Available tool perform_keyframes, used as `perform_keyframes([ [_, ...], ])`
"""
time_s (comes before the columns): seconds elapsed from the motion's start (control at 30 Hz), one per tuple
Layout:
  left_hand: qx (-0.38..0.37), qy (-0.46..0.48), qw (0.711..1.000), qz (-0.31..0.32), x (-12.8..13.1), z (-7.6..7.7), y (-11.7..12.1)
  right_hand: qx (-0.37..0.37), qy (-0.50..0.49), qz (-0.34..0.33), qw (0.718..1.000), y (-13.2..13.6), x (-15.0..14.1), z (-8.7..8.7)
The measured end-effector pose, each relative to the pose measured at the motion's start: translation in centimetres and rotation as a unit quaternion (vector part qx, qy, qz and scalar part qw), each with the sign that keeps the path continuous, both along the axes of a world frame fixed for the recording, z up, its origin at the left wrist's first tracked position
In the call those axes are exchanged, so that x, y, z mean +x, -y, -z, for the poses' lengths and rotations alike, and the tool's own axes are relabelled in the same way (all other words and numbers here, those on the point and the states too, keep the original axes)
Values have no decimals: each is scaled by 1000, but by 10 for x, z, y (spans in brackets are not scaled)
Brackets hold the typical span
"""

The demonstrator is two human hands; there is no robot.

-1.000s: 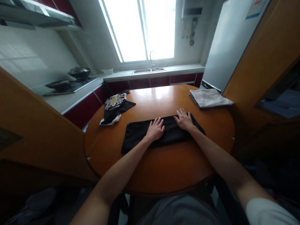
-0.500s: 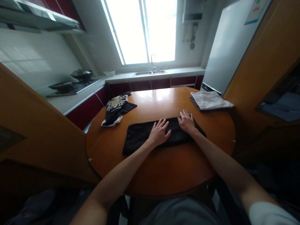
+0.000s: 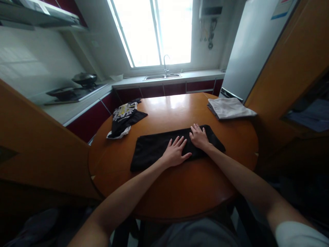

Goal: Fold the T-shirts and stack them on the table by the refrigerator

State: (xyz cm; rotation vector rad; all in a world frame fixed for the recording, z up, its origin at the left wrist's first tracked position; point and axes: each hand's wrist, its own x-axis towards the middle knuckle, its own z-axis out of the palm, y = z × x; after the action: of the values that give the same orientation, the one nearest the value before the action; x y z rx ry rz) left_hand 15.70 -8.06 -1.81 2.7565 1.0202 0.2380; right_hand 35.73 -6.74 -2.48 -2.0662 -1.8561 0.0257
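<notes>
A folded black cloth garment (image 3: 151, 148) lies as a long flat strip on the wooden table (image 3: 177, 192). My left hand (image 3: 175, 153) rests palm down on its middle, fingers spread. To the right, my right hand (image 3: 199, 137) lies flat on the same cloth near its far edge, fingers stretched out. Neither hand grips anything. What kind of garment it is, I cannot tell.
At the table's left lies a black T-shirt (image 3: 130, 120) with a white and yellow print. A folded light grey cloth (image 3: 231, 108) sits at the back right. Beyond are a sink (image 3: 154, 77), a stove with a pan (image 3: 84, 79), and a fridge (image 3: 246, 51).
My right hand has moved slightly left across the black cloth, closer to my left hand. The left hand has stayed on the cloth with its fingers wider apart. The view has shifted a little.
</notes>
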Motion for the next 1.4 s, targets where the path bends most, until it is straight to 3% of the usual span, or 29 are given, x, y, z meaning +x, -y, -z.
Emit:
perform_keyframes([
  [0.13, -18, 46, 999, -3, -5, -6, -11, 12, 1, 5, 1000, -1, 0, 1],
  [0.23, 26, 66, 995, -70, -14, -8, -26, -43, -1, 2, 999, -2, 0, 5],
  [0.3, 40, 40, 991, -124, -20, -5, -37, -56, -9, -4, 998, -2, 1, 6],
  [0.4, 18, -10, 988, -152, -26, 3, -46, -16, -43, 10, 999, -4, 8, -1],
  [0.57, 6, -20, 988, -151, -27, 7, -47, 65, -105, 110, 986, -4, 58, -20],
  [0.73, 21, -10, 988, -152, -26, -2, -44, -9, -162, 185, 969, 0, 105, -24],
  [0.9, 62, 40, 994, -81, -13, -11, -27, -57, -191, 183, 963, 1, 109, -24],
  [1.07, 4, 7, 1000, 4, 0, -9, -3, -82, -245, 164, 952, 4, 110, -27],
  [1.4, -21, -15, 1000, 9, 1, -6, -2, -179, -367, 129, 904, 23, 105, -50],
])
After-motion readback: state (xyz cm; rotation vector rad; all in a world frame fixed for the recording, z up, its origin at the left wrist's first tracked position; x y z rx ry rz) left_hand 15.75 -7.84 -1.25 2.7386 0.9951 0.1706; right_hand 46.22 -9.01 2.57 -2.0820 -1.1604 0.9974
